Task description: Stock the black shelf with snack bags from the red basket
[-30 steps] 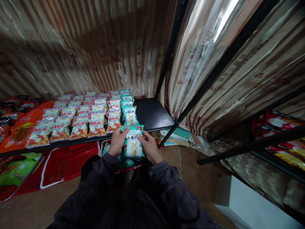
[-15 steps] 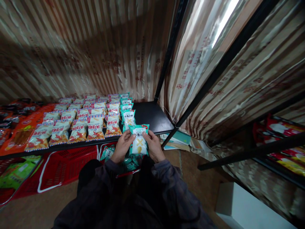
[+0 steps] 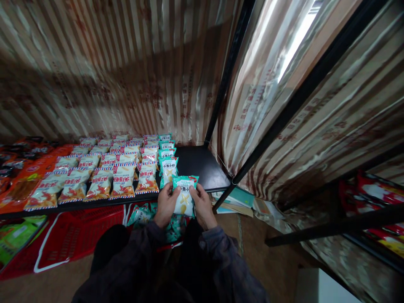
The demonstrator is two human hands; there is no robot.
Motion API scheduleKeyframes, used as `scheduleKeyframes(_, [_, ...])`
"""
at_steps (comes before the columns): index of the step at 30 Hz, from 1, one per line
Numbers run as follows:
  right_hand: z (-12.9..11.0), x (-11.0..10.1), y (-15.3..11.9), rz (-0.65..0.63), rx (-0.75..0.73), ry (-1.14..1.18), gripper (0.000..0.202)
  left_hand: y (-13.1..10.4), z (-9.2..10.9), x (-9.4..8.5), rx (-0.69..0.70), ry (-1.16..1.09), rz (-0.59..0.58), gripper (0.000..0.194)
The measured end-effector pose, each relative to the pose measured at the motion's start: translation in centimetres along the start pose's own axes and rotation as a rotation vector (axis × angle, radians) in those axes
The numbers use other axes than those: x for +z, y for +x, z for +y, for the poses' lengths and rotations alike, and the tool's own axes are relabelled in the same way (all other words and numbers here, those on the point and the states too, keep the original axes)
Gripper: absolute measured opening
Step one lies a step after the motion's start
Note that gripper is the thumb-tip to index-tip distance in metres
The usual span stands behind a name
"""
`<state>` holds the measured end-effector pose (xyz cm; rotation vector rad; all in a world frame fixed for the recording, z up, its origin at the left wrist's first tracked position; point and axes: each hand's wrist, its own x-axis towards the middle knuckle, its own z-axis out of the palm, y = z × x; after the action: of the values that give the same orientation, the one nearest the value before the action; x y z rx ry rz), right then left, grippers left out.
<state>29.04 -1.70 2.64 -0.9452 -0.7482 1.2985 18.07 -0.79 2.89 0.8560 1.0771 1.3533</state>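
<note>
Between both hands I hold a green-and-white snack bag (image 3: 184,199) upright, its printed front facing me. My left hand (image 3: 166,203) grips its left edge, thumb on the front. On the opposite edge my right hand (image 3: 203,205) is closed the same way. Just behind it, a column of matching green snack bags (image 3: 168,168) stands on the black shelf (image 3: 202,164). To their left are rows of white-and-orange snack bags (image 3: 123,180) with striped edges. Below my hands, more green bags (image 3: 142,213) lie in a red basket, partly hidden by my arms.
A red basket (image 3: 85,231) with a white handle sits under the shelf, beside light green packets (image 3: 17,237). Orange packets (image 3: 30,181) fill the shelf's left end. Black posts (image 3: 252,155) rise at the right. A white box (image 3: 322,286) stands on the floor, lower right.
The view has tilted up a little, so the shelf sits lower in the picture. Both hands still hold the same green snack bag, in nearly the same place before the shelf.
</note>
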Motion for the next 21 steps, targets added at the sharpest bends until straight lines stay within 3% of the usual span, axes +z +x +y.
scheduleKeyframes(5, [-0.2,-0.9,1.2,-0.007,-0.023,-0.039,0.038,0.8,-0.5,1.3,-0.029,-0.071,-0.008,0.043])
scheduleKeyframes(11, [-1.2,-2.0,3.4,-0.001,-0.064,-0.124,0.042,2.2,-1.0,3.6,0.024,-0.04,0.064,0.036])
scheduleKeyframes(21, [-2.4,-3.5,6.5,-0.061,-0.154,-0.324,0.077,7.1,-0.1,7.1,0.131,0.044,0.109,0.023])
